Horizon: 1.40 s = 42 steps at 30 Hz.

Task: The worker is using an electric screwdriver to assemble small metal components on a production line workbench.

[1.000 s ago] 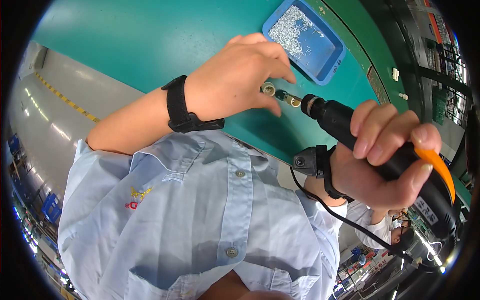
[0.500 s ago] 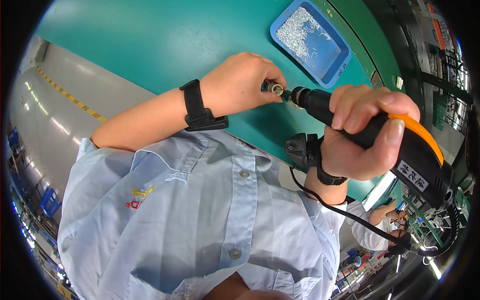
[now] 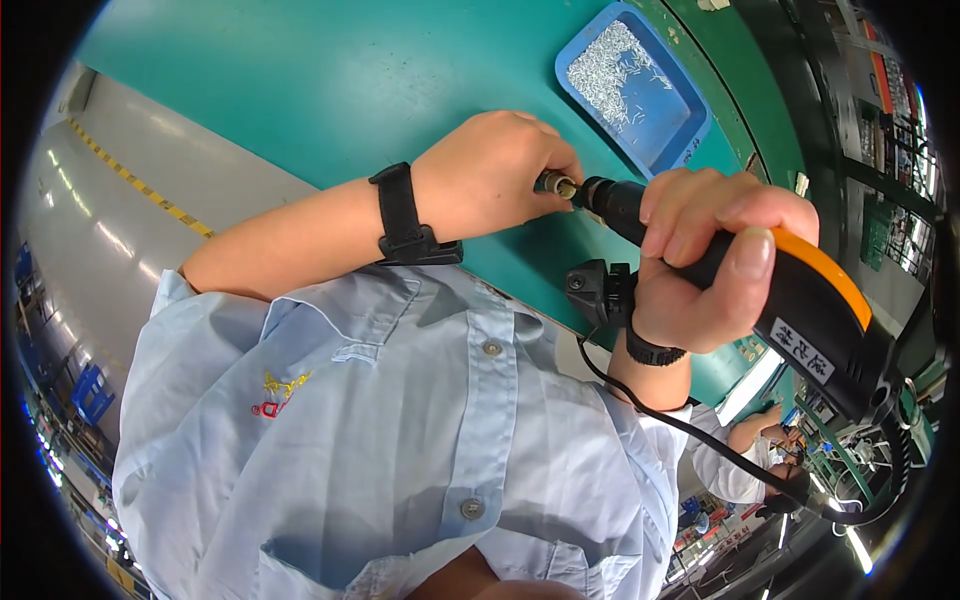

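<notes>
Pinched between the thumb and fingers of my left hand (image 3: pixel 495 175) is a small, round metal connector (image 3: pixel 561 186), its open end facing the tool. Most of the connector is hidden behind my fingers. My right hand (image 3: pixel 725 250) wraps around a black electric screwdriver (image 3: pixel 835 345) with an orange stripe and a pale label. The screwdriver's nose points left and its bit meets the connector's open end; whether the bit sits inside it I cannot tell. Both hands are just above the green table.
Beyond my hands a blue tray (image 3: pixel 688 158) holds many small silvery screws or pins (image 3: pixel 606 78) on the green table (image 3: pixel 300 80). A black cable (image 3: pixel 700 432) loops from the screwdriver past my right forearm. At the lower right, another person (image 3: pixel 735 465) sits at a bench.
My right hand and the screwdriver have moved slightly left, with the bit closer to the connector. My left hand has shifted a little to the right, still holding the connector.
</notes>
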Available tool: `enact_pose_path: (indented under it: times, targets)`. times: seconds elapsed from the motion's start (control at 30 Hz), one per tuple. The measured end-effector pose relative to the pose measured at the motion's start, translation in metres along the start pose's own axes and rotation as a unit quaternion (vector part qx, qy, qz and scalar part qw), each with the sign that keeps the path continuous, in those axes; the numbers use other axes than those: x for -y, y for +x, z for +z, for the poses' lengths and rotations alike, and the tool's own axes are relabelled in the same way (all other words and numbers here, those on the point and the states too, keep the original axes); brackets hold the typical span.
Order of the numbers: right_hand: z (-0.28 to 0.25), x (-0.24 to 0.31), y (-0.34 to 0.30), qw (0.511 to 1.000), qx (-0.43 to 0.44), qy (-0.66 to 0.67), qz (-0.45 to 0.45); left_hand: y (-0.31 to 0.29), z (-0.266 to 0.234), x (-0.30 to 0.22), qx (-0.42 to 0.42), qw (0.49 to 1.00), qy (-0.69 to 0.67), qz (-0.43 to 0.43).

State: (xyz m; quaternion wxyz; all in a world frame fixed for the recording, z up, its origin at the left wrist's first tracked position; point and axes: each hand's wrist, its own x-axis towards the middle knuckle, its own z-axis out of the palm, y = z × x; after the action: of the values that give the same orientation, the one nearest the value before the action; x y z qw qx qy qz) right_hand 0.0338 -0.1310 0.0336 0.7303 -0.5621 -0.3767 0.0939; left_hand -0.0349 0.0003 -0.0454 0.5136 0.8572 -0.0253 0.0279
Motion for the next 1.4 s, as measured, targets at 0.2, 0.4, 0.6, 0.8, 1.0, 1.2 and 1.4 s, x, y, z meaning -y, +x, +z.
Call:
enact_pose_path:
  times: [0.2,0.4,0.6,0.8,1.0,1.2,1.4]
  targets:
    - [-0.004,0.003,0.001,0.999,-0.001,-0.022,0.035,-0.002,0.0,0.0,0.009,0.999,0.022,0.028]
    - [-0.057,0.022,0.016,0.99,-0.103,0.016,-0.096,-0.002,0.005,0.006,0.017,0.998,0.004,0.068]
    - [-0.053,-0.017,0.018,0.983,-0.174,-0.038,-0.042,0.002,0.002,-0.002,0.018,0.997,0.008,0.077]
    - [-0.054,-0.009,0.014,0.986,-0.162,-0.001,-0.044,0.016,-0.008,-0.016,-0.042,0.991,0.054,0.118]
    - [-0.039,0.043,0.001,0.992,-0.006,0.07,-0.101,0.022,-0.004,-0.027,-0.091,0.978,0.077,0.173]
    - [-0.03,0.058,-0.005,0.992,-0.009,0.09,-0.084,0.018,-0.009,-0.026,-0.045,0.988,-0.012,0.145]
    - [-0.031,0.057,-0.003,0.992,0.008,0.1,-0.082,0.017,-0.012,-0.025,-0.05,0.989,-0.023,0.134]
